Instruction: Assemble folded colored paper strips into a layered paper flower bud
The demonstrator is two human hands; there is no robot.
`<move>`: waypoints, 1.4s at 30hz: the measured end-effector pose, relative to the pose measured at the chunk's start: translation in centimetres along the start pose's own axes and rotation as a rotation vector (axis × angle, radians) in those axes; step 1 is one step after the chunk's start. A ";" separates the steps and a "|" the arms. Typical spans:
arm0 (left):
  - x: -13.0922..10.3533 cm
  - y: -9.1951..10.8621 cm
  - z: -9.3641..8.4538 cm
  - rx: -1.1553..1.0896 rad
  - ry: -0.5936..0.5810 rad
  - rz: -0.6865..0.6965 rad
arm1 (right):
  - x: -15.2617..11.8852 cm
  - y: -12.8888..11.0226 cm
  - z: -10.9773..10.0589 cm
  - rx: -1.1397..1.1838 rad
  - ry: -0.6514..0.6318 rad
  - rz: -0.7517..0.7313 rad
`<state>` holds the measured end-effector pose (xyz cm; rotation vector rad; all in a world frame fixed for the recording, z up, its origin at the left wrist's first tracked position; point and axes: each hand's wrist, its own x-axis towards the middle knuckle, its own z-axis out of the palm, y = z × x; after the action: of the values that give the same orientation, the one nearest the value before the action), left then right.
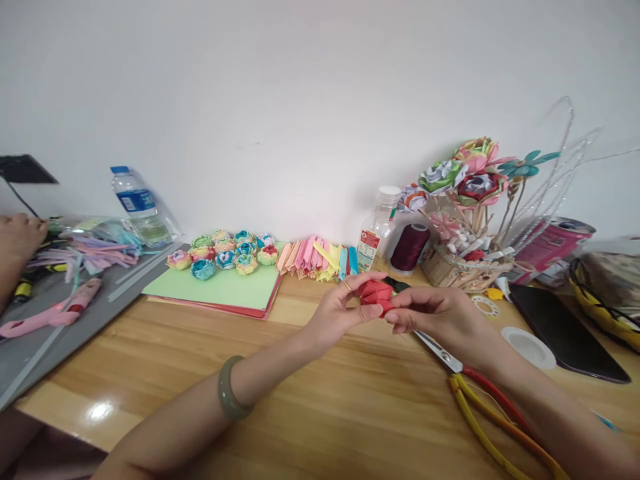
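Note:
Between my two hands, above the wooden table, is a red folded paper piece [375, 293], shaped somewhat like a flower. My left hand [347, 307] pinches it from the left with thumb and fingers. From the right, the thumb and fingertips of my right hand [435, 317] grip its lower edge. Scissors [453, 360] with red and yellow handles lie under my right forearm, partly covered by it. Behind my hands, folded paper strips [320, 259] in orange, pink, yellow and blue stand in a row. Small paper flowers [225, 257] sit on a stack of coloured paper [215, 293].
A clear bottle [373, 230], a dark thread spool [410, 248] and a basket of paper flowers [465, 270] stand behind my right hand. A black phone [565, 333] lies at right. At left are a pink glue gun [55, 310], a water bottle [140, 207] and another person's hand [20, 240].

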<state>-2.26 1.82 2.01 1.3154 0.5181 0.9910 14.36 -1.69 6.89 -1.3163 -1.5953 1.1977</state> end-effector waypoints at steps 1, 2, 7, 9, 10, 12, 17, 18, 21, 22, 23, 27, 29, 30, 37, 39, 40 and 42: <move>0.0 0.0 -0.1 0.003 0.004 -0.002 | 0.0 -0.1 -0.2 0.002 -0.017 0.007; 0.1 0.0 -0.2 0.008 0.009 -0.003 | 0.0 -0.3 -0.3 0.003 -0.034 0.017; 0.1 0.0 -0.3 0.054 0.041 0.006 | 0.1 -0.5 -0.6 0.025 -0.050 0.069; 0.1 0.0 -0.2 0.061 0.041 0.010 | 0.2 -0.4 -0.4 0.025 -0.027 0.085; 0.1 0.0 -0.2 0.061 0.040 0.010 | 0.2 -0.3 -0.3 0.021 -0.020 0.090; 0.0 0.0 0.0 0.056 0.044 0.002 | 0.3 -0.1 -0.1 0.010 -0.011 0.087; -0.2 -0.1 0.3 0.009 0.062 -0.028 | 0.4 0.5 0.5 -0.009 0.013 0.033; -0.2 -0.2 0.3 0.007 0.063 -0.026 | 0.4 0.7 0.5 -0.017 0.021 0.024; -0.2 -0.2 0.2 0.004 0.071 -0.019 | 0.4 1.0 0.5 -0.041 0.014 -0.006; -0.1 -0.2 0.1 0.003 0.073 -0.019 | 0.4 1.1 0.4 -0.045 0.000 -0.013; -0.1 -0.2 0.1 0.002 0.074 -0.019 | 0.4 1.1 0.3 -0.047 -0.016 -0.018; 0.0 -0.1 0.1 -0.032 0.073 -0.028 | 0.5 1.1 -0.1 -0.051 -0.046 -0.012; -0.1 -0.1 0.2 -0.076 0.075 -0.045 | 0.5 1.0 -0.1 -0.067 -0.030 -0.004; -0.1 -0.2 0.3 -0.097 0.077 -0.054 | 0.5 1.0 0.0 -0.081 -0.021 -0.003; -0.2 -0.4 0.6 -0.194 0.111 -0.101 | 0.6 1.7 0.6 -0.186 0.012 -0.019; -0.3 -0.4 0.6 -0.206 0.121 -0.119 | 0.7 1.9 0.7 -0.230 0.008 -0.028; -0.3 -0.4 0.6 -0.215 0.124 -0.130 | 0.8 2.0 0.8 -0.251 0.007 -0.033; -0.3 -0.3 0.6 -0.234 0.125 -0.149 | 0.8 2.2 0.8 -0.293 0.012 -0.041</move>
<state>-1.82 1.23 1.78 0.9972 0.5686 0.9823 14.04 -0.94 4.55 -1.4599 -1.8313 0.9552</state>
